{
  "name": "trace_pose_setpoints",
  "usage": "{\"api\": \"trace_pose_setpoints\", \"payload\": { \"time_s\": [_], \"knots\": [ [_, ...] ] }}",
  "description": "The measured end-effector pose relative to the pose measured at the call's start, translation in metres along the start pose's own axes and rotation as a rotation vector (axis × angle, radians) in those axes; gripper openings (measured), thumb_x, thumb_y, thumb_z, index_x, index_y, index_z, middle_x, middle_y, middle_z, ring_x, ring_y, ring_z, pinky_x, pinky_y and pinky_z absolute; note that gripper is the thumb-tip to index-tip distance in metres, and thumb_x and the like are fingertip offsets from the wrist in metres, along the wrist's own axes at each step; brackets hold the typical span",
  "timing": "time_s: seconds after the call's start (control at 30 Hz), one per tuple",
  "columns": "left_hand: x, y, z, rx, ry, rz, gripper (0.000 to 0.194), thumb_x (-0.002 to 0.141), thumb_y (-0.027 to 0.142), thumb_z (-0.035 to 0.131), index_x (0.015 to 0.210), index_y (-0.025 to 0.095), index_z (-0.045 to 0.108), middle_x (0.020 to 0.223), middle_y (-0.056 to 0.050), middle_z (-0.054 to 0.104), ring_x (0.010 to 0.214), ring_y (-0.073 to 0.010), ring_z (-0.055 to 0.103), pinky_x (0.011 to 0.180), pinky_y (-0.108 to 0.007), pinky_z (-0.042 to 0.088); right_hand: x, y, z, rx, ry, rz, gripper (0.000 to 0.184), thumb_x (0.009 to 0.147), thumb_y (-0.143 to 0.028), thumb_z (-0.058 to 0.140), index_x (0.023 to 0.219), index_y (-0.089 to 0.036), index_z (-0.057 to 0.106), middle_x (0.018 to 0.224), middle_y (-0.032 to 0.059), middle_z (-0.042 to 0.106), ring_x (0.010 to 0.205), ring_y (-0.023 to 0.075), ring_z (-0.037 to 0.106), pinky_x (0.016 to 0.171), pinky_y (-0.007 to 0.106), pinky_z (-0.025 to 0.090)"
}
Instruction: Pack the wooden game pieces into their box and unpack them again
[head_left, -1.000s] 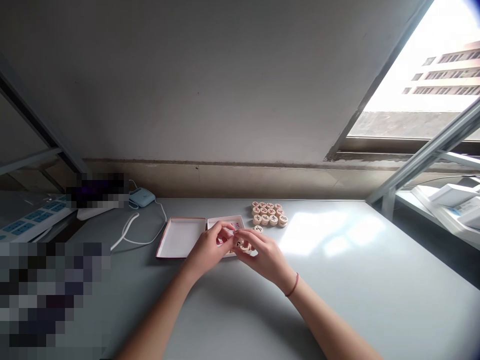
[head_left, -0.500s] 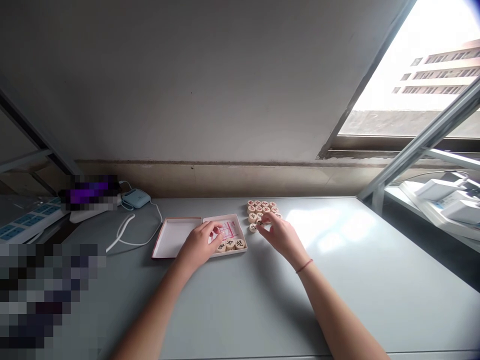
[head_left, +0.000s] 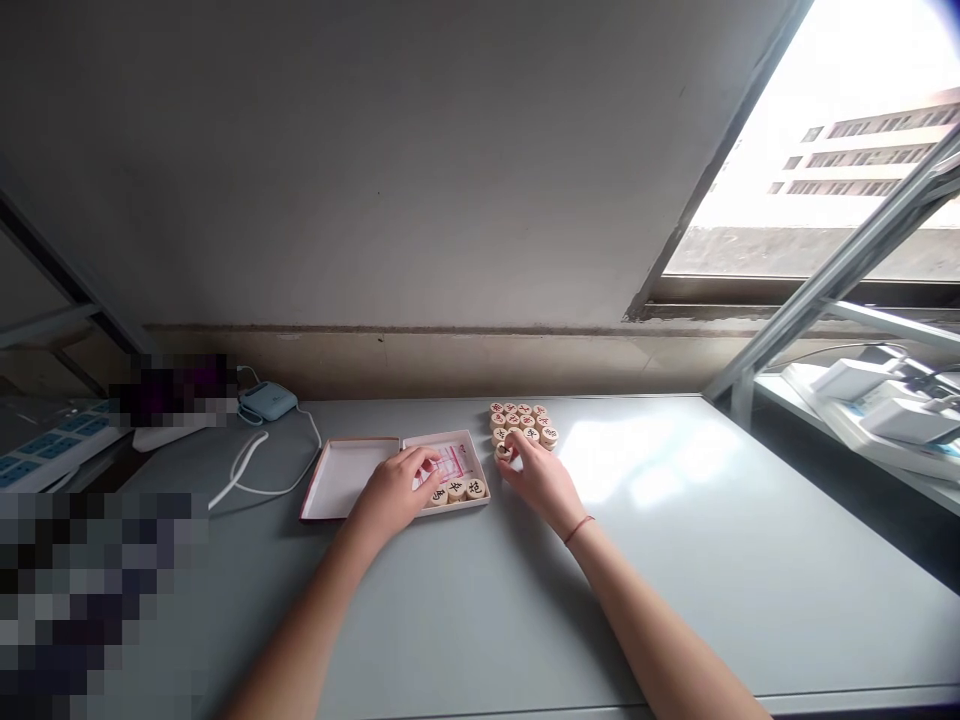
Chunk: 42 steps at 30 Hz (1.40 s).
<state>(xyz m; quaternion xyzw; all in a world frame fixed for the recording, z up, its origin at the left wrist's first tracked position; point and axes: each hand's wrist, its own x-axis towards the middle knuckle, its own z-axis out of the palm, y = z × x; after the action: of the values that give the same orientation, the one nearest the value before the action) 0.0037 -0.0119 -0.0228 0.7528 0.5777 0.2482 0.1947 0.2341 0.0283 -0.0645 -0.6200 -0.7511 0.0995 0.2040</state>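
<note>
A shallow box [head_left: 474, 447] lies on the grey table [head_left: 675, 560] with three round wooden chess pieces [head_left: 457, 490] along its near edge. Its lid [head_left: 341, 478] lies open side up just to the left. My left hand [head_left: 395, 488] rests on the box, its curled fingers over the box floor. Right of the box sits a cluster of several round wooden pieces [head_left: 523, 423]. My right hand [head_left: 536, 474] reaches to the near edge of that cluster, its fingertips pinched round one piece [head_left: 503, 450].
A white cable [head_left: 255, 468] and a small blue device [head_left: 264, 401] lie at the back left, beside a power strip [head_left: 45, 455]. A metal frame post [head_left: 817, 290] and white boxes [head_left: 892, 410] stand at the right. A window is behind them.
My hands were together over the box. The right hand then moved right to the loose pieces and closed on one; the left hand settled on the box.
</note>
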Motion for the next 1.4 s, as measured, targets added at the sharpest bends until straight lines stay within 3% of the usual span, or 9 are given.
{"api": "trace_pose_setpoints", "payload": {
  "time_s": [0.2,0.4,0.6,0.83,0.97,1.13,1.27,1.4],
  "knots": [
    [-0.001,-0.004,0.006,0.177,-0.092,-0.025,0.029,0.091,0.036,0.044,0.092,0.024,0.07,0.1,-0.005,0.069,0.099,-0.0242,0.058,0.087,-0.038,0.044,-0.007,-0.017,-0.009,0.092,0.073,-0.087,0.02,0.089,-0.036,0.048,0.102,-0.022,0.052,0.09,0.0045,0.061,0.066,0.0158,0.056,0.053,0.024,0.036],
    [-0.005,0.002,0.005,0.217,-0.178,-0.051,0.027,0.089,0.041,0.049,0.084,0.023,0.068,0.101,-0.005,0.069,0.109,-0.0289,0.052,0.088,-0.042,0.04,-0.015,-0.031,-0.007,0.208,-0.06,-0.242,0.028,0.091,-0.041,0.044,0.111,-0.022,0.051,0.078,0.001,0.059,0.058,0.0147,0.054,0.055,0.025,0.038],
    [-0.006,0.002,0.003,0.181,-0.226,-0.058,0.023,0.09,0.04,0.048,0.084,0.022,0.062,0.098,-0.004,0.07,0.107,-0.0281,0.053,0.086,-0.042,0.038,-0.013,-0.027,-0.005,0.229,-0.064,-0.247,0.029,0.091,-0.038,0.044,0.113,-0.021,0.051,0.076,0.0008,0.06,0.06,0.0149,0.054,0.056,0.024,0.04],
    [-0.004,-0.005,0.011,0.111,-0.207,-0.059,0.021,0.093,0.037,0.044,0.094,0.024,0.06,0.105,-0.003,0.069,0.107,-0.0258,0.055,0.09,-0.041,0.036,-0.015,-0.031,-0.003,0.259,-0.05,-0.266,0.024,0.09,-0.035,0.046,0.109,-0.022,0.053,0.073,-0.0005,0.06,0.054,0.0127,0.05,0.052,0.023,0.039],
    [-0.002,-0.005,0.012,0.076,-0.104,-0.057,0.019,0.091,0.037,0.049,0.096,0.025,0.062,0.108,-0.003,0.068,0.101,-0.0232,0.059,0.09,-0.039,0.037,-0.016,-0.033,-0.003,0.289,-0.044,-0.296,0.02,0.09,-0.031,0.049,0.107,-0.022,0.055,0.072,-0.0009,0.06,0.054,0.0124,0.051,0.053,0.023,0.04],
    [-0.001,0.007,0.011,-0.241,0.052,-0.046,0.016,0.088,0.034,0.052,0.094,0.024,0.063,0.098,-0.002,0.068,0.088,-0.0178,0.062,0.083,-0.031,0.045,-0.022,-0.042,-0.002,0.404,-0.015,-0.419,0.024,0.084,-0.025,0.057,0.107,-0.023,0.056,0.091,0.0031,0.061,0.057,0.0107,0.054,0.057,0.024,0.046],
    [-0.003,0.018,0.012,-0.564,-0.029,-0.097,0.023,0.086,0.042,0.056,0.095,0.021,0.061,0.087,-0.003,0.067,0.082,-0.0175,0.063,0.077,-0.029,0.05,-0.027,-0.049,-0.003,0.438,0.073,-0.521,0.024,0.085,-0.021,0.056,0.109,-0.023,0.056,0.097,0.005,0.061,0.061,0.0105,0.056,0.058,0.024,0.048],
    [-0.004,0.022,0.011,-0.628,-0.071,-0.149,0.03,0.085,0.048,0.056,0.096,0.021,0.058,0.086,-0.002,0.064,0.08,-0.0173,0.063,0.074,-0.029,0.052,-0.027,-0.052,-0.005,0.375,0.165,-0.558,0.021,0.085,-0.018,0.053,0.105,-0.023,0.058,0.101,0.0061,0.063,0.062,0.0108,0.056,0.058,0.024,0.048]
  ]
}}
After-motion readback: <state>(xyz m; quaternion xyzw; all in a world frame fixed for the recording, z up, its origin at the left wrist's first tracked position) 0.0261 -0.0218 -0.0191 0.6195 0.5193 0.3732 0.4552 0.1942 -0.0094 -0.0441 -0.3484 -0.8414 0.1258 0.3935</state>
